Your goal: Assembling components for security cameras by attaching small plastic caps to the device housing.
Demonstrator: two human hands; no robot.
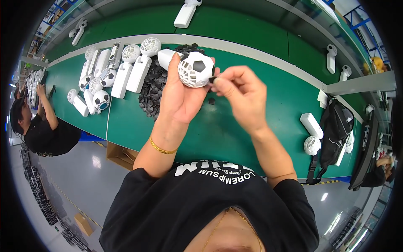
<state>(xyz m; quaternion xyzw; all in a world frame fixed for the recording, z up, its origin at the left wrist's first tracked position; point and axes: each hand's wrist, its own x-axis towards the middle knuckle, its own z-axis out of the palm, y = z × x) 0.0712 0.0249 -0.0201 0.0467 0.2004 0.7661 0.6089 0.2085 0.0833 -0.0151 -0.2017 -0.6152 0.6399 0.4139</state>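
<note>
Beside the dark pile [152, 94], the football-patterned ball [196, 69] is cradled in the left hand [179, 95], seemingly to steady it. Right of that pile, a black piece [212, 79] is pinched by the right hand [243, 94], probably for control.

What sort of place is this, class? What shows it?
Probably a factory assembly area: a long green worktable, a heap of small black pentagonal pieces, and several white plastic football-headed devices.

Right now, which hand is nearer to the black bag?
Right. The right hand, pinching a small black piece, is left of the black bag across the green table; the left hand, holding the ball-headed device, is farther left.
</note>
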